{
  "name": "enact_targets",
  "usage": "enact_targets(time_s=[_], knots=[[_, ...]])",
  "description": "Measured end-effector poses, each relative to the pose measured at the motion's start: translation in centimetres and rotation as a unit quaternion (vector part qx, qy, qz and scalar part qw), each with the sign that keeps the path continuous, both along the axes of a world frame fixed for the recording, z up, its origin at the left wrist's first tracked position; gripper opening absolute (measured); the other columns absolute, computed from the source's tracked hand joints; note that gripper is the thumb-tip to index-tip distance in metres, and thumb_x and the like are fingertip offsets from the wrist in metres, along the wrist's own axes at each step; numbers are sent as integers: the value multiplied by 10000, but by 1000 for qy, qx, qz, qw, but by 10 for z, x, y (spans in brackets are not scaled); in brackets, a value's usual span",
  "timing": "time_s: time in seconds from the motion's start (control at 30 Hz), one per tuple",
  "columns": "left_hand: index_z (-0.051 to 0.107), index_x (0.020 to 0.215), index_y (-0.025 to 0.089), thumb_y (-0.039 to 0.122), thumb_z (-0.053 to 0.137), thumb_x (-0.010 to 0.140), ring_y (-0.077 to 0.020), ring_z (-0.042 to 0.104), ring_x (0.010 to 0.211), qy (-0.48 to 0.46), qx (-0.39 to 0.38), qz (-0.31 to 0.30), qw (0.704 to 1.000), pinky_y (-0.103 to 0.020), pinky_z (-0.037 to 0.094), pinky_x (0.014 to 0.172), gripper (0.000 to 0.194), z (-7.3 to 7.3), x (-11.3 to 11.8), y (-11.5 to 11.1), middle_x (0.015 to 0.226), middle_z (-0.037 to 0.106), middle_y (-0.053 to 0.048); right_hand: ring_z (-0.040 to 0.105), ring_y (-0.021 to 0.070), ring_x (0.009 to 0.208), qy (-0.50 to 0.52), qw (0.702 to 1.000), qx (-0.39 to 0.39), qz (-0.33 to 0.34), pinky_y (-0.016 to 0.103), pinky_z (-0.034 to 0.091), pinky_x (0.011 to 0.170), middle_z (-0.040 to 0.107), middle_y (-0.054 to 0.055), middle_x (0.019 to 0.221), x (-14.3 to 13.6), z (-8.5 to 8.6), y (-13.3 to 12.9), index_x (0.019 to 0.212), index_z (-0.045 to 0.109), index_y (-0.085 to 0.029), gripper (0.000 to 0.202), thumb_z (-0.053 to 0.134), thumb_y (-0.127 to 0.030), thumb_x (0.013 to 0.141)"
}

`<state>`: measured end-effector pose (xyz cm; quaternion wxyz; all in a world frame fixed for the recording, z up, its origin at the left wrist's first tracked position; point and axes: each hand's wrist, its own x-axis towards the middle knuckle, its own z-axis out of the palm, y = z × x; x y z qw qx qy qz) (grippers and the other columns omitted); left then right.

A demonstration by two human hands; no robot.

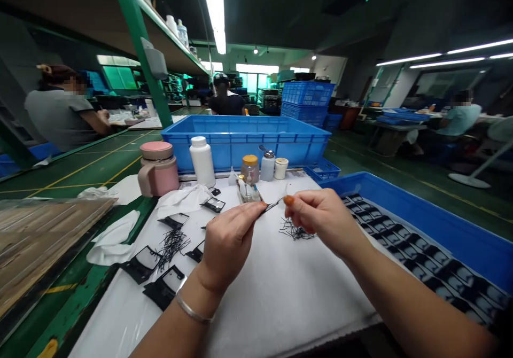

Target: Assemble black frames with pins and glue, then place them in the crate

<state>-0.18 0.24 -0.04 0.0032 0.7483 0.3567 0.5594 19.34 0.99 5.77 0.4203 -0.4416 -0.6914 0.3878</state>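
Along the right side of the desk (280, 288), a blue bin (433, 219) is filled with rows of black-framed pieces (417, 248); its near edge is partly covered by the right forearm. At the far side, a large blue crate (256, 152) is seen, its contents hidden by the front wall. Beside it, a small blue basket (325, 171) is placed; what it contains cannot be made out. Before the crate are ranged a pink mug (160, 168), a white bottle (203, 163), a yellow-lidded jar (250, 171), a pump bottle (267, 166) and a white tub (281, 169). Small articles are held in a little tray (249, 192), set near the jar.

A thin dark piece (274, 204) is held above the middle of the desk: its left part is pinched in the closed grip of the left hand (226, 235), its right end in that of the right hand (320, 216). Black strips are heaped in a left pile (172, 247) and a right pile (296, 231), the latter just beneath the right hand. Around the left pile, loose black frames (165, 288) are spread, partly obscured by the left hand. A white cloth (184, 200) is laid near the mug.
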Motion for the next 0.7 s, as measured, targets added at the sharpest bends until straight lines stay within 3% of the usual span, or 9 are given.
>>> enact_targets(time_s=[0.1, 0.27, 0.57, 0.7], knots=[[656, 1189, 306, 57, 556, 860, -190, 664, 1039, 61, 51, 8, 997, -301, 529, 920, 424, -1, -1, -1, 1134, 695, -10, 410, 55, 411, 23, 999, -47, 11, 188, 295, 408, 556, -8, 491, 3, -8, -9, 625, 662, -133, 426, 628, -508, 825], [644, 1208, 301, 44, 559, 855, -189, 651, 1071, 101, 74, -16, 992, -299, 521, 948, 444, 0, 4, -4, 1154, 687, -25, 388, 52, 410, 76, 992, -94, 19, 195, 267, 406, 567, -2, 504, 5, -15, -16, 629, 657, -125, 434, 646, -524, 800], [599, 1264, 336, 52, 614, 827, -208, 651, 1067, 143, 113, -17, 983, -325, 509, 967, 521, -4, 5, -5, 1176, 675, -1, 406, 53, 417, 119, 986, -113, -2, 196, 284, 416, 603, 2, 537, 11, -21, -25, 638, 655, -129, 305, 703, -406, 758], [628, 1233, 321, 45, 675, 777, -212, 660, 1022, 133, 109, -32, 985, -306, 491, 958, 536, -8, 3, -1, 1177, 674, 19, 429, 60, 424, 148, 985, -90, 8, 201, 339, 427, 616, 4, 580, 21, -33, -26, 687, 663, -136, 357, 682, -484, 765]])
